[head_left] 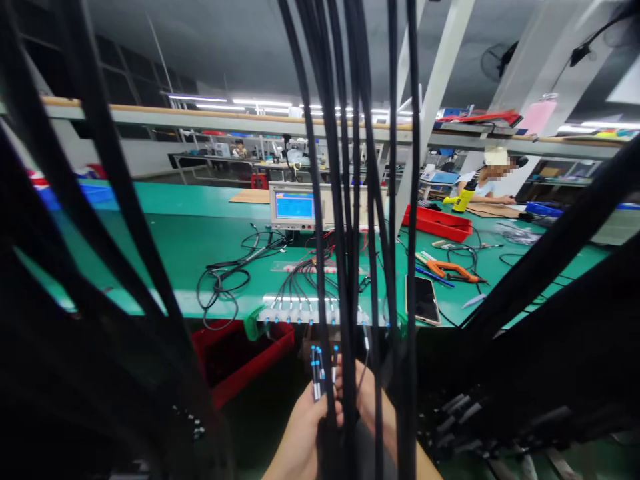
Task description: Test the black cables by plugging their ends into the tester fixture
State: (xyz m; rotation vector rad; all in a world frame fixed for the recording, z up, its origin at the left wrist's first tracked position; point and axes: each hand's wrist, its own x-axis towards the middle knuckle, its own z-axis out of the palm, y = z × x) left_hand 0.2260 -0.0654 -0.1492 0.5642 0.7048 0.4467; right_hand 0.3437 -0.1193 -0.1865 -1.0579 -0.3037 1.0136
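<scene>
My left hand (305, 420) is closed round a small bunch of black cables whose blue-tipped ends (316, 367) point upward. Right beside it, my right hand (367, 393) is bent in towards the same bunch, its fingers partly hidden behind black cables (345, 200) that hang down in front of the view. Above both hands, a clear strip of connectors (300, 316) with blue tips runs along the bench edge, held by green clamps (254, 324). One cable with a white label (367, 337) hangs from its right part.
A tester with a blue screen (295, 206) stands on the green bench (175, 247). A phone (423, 300), orange-handled pliers (453, 271) and a red tray (437, 223) lie to the right. A red bin (245, 360) sits below the edge. A person (483, 183) works behind.
</scene>
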